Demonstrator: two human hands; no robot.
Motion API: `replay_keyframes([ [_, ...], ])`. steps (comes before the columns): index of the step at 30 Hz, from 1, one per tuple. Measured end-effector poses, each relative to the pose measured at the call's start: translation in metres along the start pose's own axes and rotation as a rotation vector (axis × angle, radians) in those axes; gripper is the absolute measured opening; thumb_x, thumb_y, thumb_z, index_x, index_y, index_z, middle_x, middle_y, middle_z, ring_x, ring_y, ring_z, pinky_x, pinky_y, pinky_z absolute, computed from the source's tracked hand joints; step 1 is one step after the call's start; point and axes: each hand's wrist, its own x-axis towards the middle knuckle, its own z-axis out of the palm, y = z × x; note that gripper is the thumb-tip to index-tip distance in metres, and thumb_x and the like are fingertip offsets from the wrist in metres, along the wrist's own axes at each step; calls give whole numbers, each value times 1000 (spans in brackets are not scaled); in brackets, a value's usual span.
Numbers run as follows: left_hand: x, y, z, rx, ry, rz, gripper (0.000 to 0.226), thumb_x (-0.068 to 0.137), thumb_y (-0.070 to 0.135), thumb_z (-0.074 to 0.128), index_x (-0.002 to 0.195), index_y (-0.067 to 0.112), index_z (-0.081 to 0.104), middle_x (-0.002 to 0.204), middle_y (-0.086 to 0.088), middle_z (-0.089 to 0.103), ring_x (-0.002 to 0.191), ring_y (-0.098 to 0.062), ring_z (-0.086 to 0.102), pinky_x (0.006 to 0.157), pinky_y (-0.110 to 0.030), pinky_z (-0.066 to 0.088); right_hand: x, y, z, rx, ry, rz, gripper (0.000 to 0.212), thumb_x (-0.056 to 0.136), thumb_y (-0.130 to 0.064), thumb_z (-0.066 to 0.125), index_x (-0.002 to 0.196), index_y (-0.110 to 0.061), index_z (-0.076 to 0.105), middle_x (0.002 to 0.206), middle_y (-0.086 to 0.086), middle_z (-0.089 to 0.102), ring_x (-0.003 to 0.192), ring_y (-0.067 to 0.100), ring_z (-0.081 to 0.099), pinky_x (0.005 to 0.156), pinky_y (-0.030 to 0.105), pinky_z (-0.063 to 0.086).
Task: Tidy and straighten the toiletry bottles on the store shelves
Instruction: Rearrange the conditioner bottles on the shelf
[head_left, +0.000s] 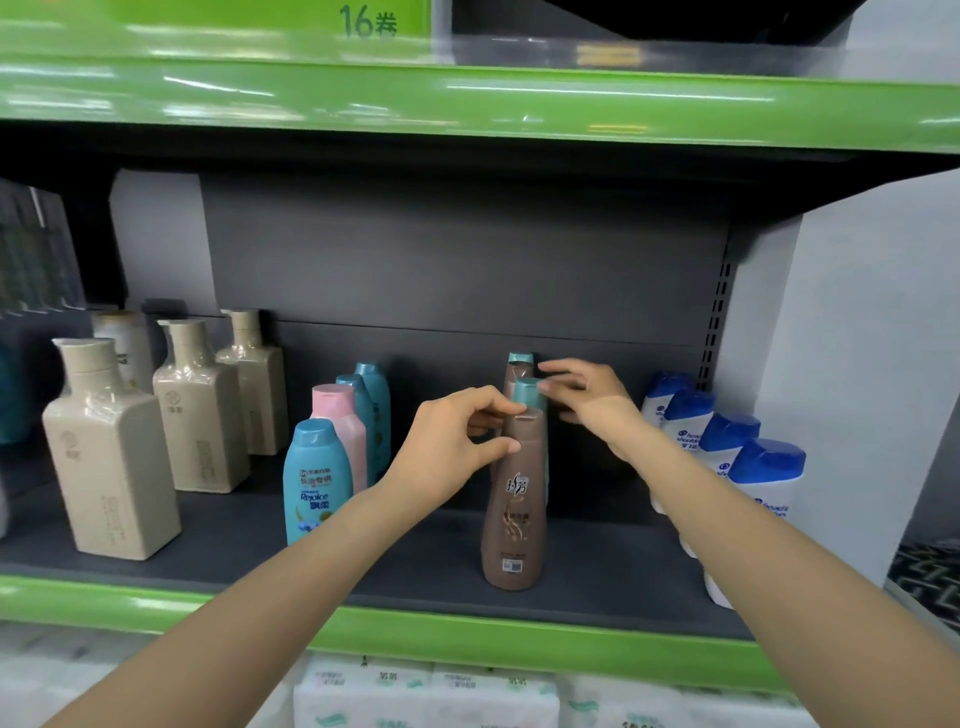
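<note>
On a dark grey store shelf with a green front lip (467, 631), I see my left hand (457, 447) pinching the shoulder of a tall brown plastic shampoo bottle with a teal cap (514, 499), thumb and forefinger curled round it just below the cap, while my right hand (587, 405) hovers at the cap with fingers spread and relaxed, fingertips touching or nearly touching it; I cannot tell which. The bottle stands upright near the shelf's front edge, its label in Chinese characters above a small barcode. A second brown bottle with a teal cap (519, 366) stands right behind it. To the left, a blue bottle reading "Rejoice" (317, 480) fronts a row of pink and blue ones; farther left stand beige square-shouldered bottles (111, 452). To the right runs a row of white bottles with blue caps (763, 480), marked "head & shoulders". Bare shelf lies open on both sides of the brown bottle. A green sign above (363, 21) reads "16".
</note>
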Motion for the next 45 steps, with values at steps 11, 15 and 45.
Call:
replay_keyframes([
  [11,0,2,-1,1,-6,-6,30,74,11,77,99,22,67,103,6,69,95,-3,65,89,-14,50,6,3,22,93,-40,31,31,84,-7,68,111,-20,66,117,7,62,108,25,59,83,45,56],
  [15,-2,4,-1,17,-7,-15,30,75,12,76,102,22,67,105,7,68,98,-3,64,91,-15,49,8,2,23,86,-64,41,34,85,-5,67,115,-21,65,120,7,61,111,25,59,86,45,56],
  [45,48,-14,-4,-32,181,-188,13,91,16,59,100,19,67,96,7,65,90,-7,59,79,-5,44,29,2,-12,37,49,-15,17,89,-8,61,105,-9,66,104,12,67,100,26,64,80,34,55],
])
